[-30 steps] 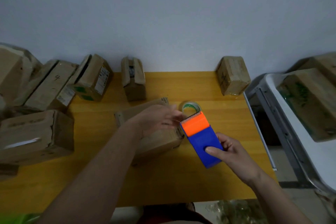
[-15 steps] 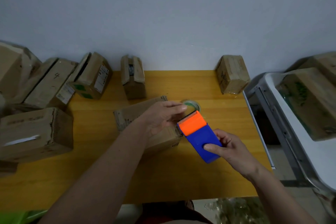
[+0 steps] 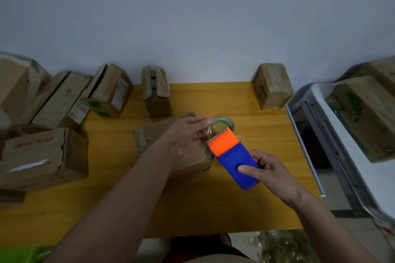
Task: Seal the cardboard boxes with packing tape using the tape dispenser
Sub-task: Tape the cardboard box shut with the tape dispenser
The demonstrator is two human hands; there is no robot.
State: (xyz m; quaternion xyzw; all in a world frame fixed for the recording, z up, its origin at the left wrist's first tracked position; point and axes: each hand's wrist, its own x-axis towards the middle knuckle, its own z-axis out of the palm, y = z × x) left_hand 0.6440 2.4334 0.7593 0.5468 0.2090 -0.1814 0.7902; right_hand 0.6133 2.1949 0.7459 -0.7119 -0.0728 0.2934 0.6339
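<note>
Right hand point(image 3: 270, 172) grips the blue-and-orange tape dispenser point(image 3: 234, 159); left hand point(image 3: 189, 134), fingers now straightened, draws clear tape away from its teeth, so sealing can start. The cardboard box point(image 3: 164, 134) sits just left of the dispenser, on a yellow table point(image 3: 119, 203) against a pale wall point(image 3: 192, 17).

We can read only one mark with any certainty: a handwritten "4" on the top face of a long cardboard box point(image 3: 62, 100) lying at about ten o'clock from the middle of the table point(image 3: 119, 203). At eleven o'clock, a neighbouring box point(image 3: 109, 92) carries a white printed label and green markings, too small for us to read. The box at nine o'clock point(image 3: 42, 156) and the one at one o'clock point(image 3: 272, 85) show faint printing we cannot make out.
</note>
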